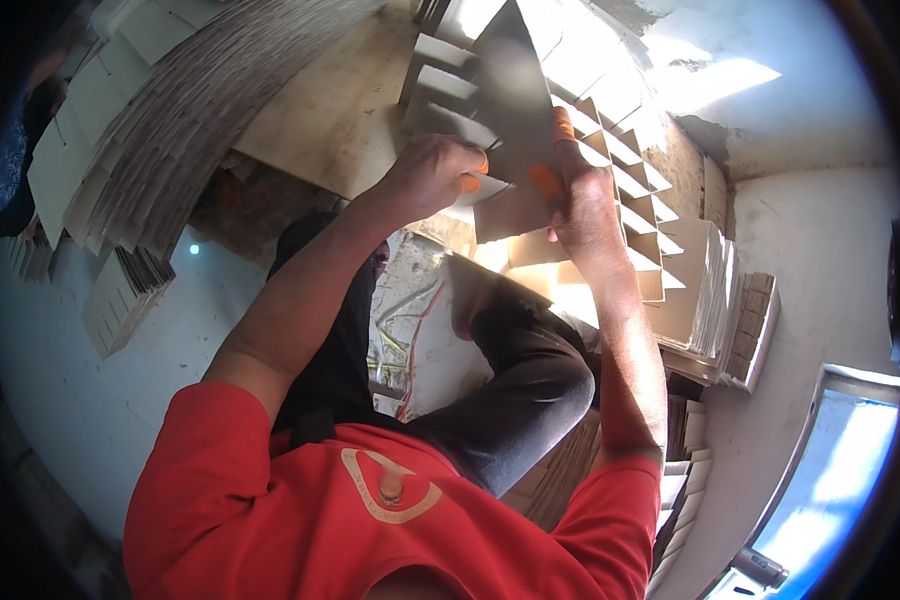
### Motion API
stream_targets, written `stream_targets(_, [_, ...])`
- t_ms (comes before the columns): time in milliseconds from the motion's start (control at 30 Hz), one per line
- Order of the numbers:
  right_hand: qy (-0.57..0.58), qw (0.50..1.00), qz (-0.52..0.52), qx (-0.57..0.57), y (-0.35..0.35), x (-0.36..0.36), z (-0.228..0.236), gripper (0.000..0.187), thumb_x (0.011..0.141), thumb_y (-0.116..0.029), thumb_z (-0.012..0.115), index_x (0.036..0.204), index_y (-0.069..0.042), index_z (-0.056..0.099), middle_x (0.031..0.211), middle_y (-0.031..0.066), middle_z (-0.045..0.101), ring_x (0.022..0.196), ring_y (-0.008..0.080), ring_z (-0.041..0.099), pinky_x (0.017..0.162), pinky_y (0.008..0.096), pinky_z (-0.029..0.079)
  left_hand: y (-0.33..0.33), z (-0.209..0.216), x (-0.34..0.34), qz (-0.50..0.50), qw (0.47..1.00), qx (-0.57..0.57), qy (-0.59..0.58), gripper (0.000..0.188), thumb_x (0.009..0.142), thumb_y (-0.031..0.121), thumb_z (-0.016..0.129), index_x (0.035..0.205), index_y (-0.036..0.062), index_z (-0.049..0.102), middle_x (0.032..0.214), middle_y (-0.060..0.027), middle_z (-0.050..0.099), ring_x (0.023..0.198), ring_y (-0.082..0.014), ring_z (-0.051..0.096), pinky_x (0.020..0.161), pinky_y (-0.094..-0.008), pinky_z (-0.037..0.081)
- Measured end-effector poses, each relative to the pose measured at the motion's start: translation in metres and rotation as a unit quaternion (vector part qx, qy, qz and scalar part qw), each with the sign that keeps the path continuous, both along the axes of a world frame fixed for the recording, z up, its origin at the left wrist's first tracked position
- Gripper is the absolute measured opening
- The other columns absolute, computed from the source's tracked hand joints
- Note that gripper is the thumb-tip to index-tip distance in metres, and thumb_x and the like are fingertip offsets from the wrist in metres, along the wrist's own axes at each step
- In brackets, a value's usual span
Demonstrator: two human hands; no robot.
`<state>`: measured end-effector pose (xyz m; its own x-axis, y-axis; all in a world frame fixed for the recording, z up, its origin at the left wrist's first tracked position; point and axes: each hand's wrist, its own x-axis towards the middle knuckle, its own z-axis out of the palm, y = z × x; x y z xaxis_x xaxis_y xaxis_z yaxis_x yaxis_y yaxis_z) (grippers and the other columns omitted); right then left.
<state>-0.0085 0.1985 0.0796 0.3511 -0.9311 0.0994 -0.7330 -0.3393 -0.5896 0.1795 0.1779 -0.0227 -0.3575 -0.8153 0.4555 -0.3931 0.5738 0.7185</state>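
Orange covers sit on some fingertips of both hands. My left hand is closed, thumb and finger pinching the edge of a cardboard piece at the lower left of a larger panel. My right hand grips a grey cardboard panel, thumb on its face and fingers at its right edge. The panel stands tilted. Behind and right of it spreads a grid of interlocked cardboard dividers, brightly lit. More slotted strips stick out on the panel's left. Where the panel meets the grid is hidden.
A large stack of cardboard sheets rises at the left, beside a wooden tabletop. Slotted strips lie below it. Further cardboard stacks stand at the right by the wall. Wires run along the floor between my legs.
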Motion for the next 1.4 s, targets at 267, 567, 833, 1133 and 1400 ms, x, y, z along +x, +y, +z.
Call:
stream_targets(267, [0.062,0.996,0.02,0.067,-0.01,0.016,0.022,0.052,0.084,0.006,0.05,0.134,0.006,0.035,0.081,0.0223,0.061,0.069,0.0292,0.058,0.059,0.0368,0.048,0.0,0.007,-0.001,0.023,0.999,0.035,-0.025,0.014,0.072,0.006,0.07,0.082,0.0009,0.062,0.076,-0.0178,0.063,0.081,-0.0349,0.062,0.071,-0.0434,0.048])
stream_targets(567, [0.138,0.987,0.072,-0.035,-0.013,0.0,-0.046,0.058,0.087,-0.023,0.063,0.131,0.006,0.04,0.074,0.023,0.063,0.075,0.0376,0.065,0.067,0.0459,0.052,0.003,0.013,0.0,0.033,0.998,-0.016,-0.041,0.018,0.07,0.006,0.072,0.086,0.0024,0.063,0.074,-0.0135,0.058,0.072,-0.0304,0.058,0.064,-0.0395,0.046])
stream_targets(833, [0.339,0.836,-0.199,-0.382,-0.111,-0.14,-0.062,0.095,0.082,-0.072,0.046,0.134,0.007,0.041,0.1,0.0255,0.064,0.088,0.0392,0.065,0.09,0.0405,0.047,-0.006,0.022,-0.009,0.038,0.985,-0.139,-0.091,0.063,0.066,0.006,0.076,0.124,0.0038,0.052,0.123,-0.0113,0.058,0.119,-0.0302,0.047,0.095,-0.038,0.042])
stream_targets(1133, [0.213,0.973,-0.013,0.091,-0.012,-0.068,-0.049,0.062,0.082,-0.031,0.072,0.131,0.0,0.049,0.091,0.0196,0.069,0.086,0.0232,0.068,0.079,0.0311,0.051,-0.043,0.012,-0.022,0.072,0.979,-0.042,-0.187,0.064,0.071,0.014,0.074,0.131,0.0113,0.053,0.132,-0.0127,0.052,0.125,-0.03,0.044,0.103,-0.039,0.036])
stream_targets(1400, [0.093,0.991,-0.009,-0.093,-0.004,-0.083,-0.072,0.024,0.082,-0.017,0.067,0.1,-0.003,0.062,0.08,0.021,0.064,0.074,0.0366,0.064,0.063,0.0434,0.049,-0.051,0.033,-0.024,-0.046,0.948,-0.09,-0.301,0.011,0.067,0.012,0.065,0.077,0.0067,0.063,0.081,-0.0111,0.064,0.087,-0.0278,0.059,0.077,-0.0385,0.045])
